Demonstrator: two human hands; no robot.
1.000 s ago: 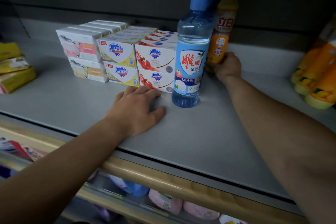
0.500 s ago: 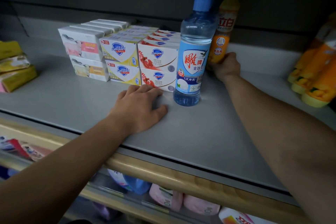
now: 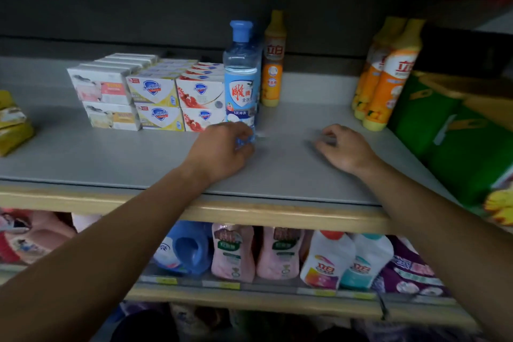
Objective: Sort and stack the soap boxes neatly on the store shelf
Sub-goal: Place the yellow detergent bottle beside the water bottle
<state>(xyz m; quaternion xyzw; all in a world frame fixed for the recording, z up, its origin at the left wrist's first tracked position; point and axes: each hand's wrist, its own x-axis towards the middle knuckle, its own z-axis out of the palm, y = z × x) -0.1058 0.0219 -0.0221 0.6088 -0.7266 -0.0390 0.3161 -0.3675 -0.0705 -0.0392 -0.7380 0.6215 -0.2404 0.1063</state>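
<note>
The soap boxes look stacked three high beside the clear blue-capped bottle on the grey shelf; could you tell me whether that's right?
Not quite: the head view shows the soap boxes stacked two high, not three. They do stand beside the clear blue-capped bottle on the grey shelf.

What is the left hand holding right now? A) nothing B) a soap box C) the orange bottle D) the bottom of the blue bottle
D: the left hand curls its fingers around the base of the blue bottle, which stands right beside the stacked soap boxes.
</note>
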